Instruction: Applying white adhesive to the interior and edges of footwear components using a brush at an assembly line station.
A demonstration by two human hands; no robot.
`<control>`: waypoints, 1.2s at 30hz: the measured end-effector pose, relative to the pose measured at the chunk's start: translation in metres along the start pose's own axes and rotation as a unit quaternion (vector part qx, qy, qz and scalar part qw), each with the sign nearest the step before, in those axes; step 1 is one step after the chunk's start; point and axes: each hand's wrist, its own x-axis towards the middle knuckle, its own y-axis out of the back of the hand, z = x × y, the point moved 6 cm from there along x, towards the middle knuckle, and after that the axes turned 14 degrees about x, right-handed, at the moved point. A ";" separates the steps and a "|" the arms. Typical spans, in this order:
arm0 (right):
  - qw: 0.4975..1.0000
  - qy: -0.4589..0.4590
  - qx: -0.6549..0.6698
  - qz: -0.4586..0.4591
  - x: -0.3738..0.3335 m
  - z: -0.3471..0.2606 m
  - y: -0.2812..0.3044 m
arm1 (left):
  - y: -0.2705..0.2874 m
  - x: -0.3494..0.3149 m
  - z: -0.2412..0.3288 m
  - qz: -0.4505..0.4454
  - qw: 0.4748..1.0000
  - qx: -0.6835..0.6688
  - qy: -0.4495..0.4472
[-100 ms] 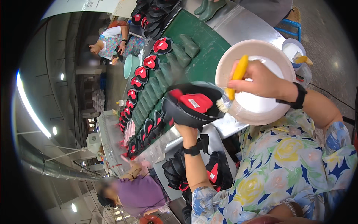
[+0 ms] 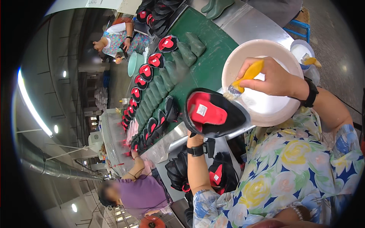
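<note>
My left hand (image 2: 194,138) is under a black shoe upper (image 2: 236,117) with a red lining, holding it up; its fingers are mostly hidden behind the upper. A white label sits on the red lining. My right hand (image 2: 272,78) grips a paintbrush (image 2: 252,71) by its yellow handle. The pale bristles point down and left, at the upper's edge near the rim of a wide off-white basin (image 2: 230,60). White liquid fills much of that basin, below my right hand.
A green conveyor belt (image 2: 215,47) carries rows of green shoe lasts (image 2: 161,85) and black-and-red uppers (image 2: 145,70). More uppers (image 2: 216,175) lie piled beside my left forearm. A small tub (image 2: 302,49) with another brush stands right. Two people work at the left.
My left hand has turned the upper so its red lining faces up more, and the upper has moved right. The brush handle has tilted to the right, its bristles staying near the upper's edge.
</note>
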 end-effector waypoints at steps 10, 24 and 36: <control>0.932 0.307 -0.040 -0.187 0.005 -0.021 -0.060 | -0.127 -0.054 -0.043 -0.085 0.919 -0.302 0.241; 0.988 -0.021 -0.124 -0.093 0.015 0.023 -0.011 | -0.106 -0.046 -0.015 -0.014 0.951 -0.250 0.179; 0.978 0.165 -0.092 -0.087 0.011 -0.002 -0.015 | -0.089 -0.021 0.010 0.049 0.970 -0.205 0.119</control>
